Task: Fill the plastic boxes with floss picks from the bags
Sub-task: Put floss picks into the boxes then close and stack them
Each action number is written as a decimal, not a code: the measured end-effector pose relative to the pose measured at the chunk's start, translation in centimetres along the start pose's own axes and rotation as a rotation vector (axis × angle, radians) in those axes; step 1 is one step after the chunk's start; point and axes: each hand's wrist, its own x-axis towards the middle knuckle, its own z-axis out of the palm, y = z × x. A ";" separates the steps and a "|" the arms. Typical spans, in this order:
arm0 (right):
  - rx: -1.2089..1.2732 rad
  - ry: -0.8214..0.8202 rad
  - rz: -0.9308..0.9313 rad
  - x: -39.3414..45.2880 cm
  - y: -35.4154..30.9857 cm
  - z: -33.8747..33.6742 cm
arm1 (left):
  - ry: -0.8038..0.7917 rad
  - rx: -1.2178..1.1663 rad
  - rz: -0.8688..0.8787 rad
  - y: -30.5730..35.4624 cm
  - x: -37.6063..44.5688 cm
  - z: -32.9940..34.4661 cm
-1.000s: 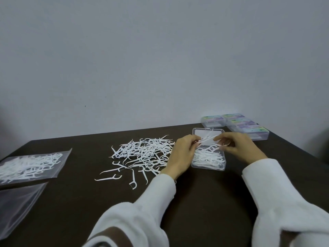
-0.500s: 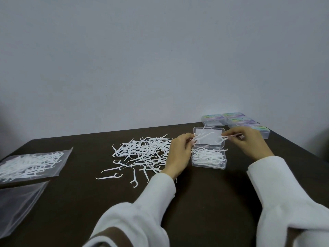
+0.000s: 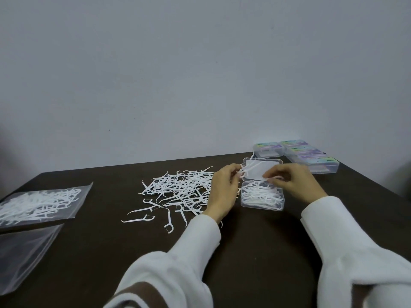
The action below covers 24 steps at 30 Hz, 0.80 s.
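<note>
Dark table (image 3: 255,252) — loose floss picks (image 3: 180,190) heaped centre, bagged picks (image 3: 37,204) at its left edge. Open plastic box (image 3: 262,196), partly filled, between my hands. My left hand (image 3: 224,190) and right hand (image 3: 293,183) each pinch picks above it.

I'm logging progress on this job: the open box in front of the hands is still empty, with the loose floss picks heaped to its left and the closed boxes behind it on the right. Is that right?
Not quite. The head view shows the open box already holds a layer of floss picks; it is not empty. The rest stands: the loose pile lies to its left and the closed boxes sit behind it on the right.
</note>
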 end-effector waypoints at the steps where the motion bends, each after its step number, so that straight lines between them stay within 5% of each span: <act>1: -0.015 -0.037 -0.003 0.0 0.0 0.2 | 0.000 0.002 0.002 0.0 0.0 0.0; 6: -0.130 -0.004 -0.004 -0.3 0.8 -0.8 | -0.002 0.009 -0.003 0.1 -0.1 0.0; 10: -0.211 -0.171 0.064 -0.5 1.2 -1.1 | -0.003 0.009 -0.001 0.3 -0.1 -0.2; 24: -0.142 -0.125 0.003 -0.1 1.2 -0.3 | -0.035 0.007 0.017 0.5 -0.3 -0.3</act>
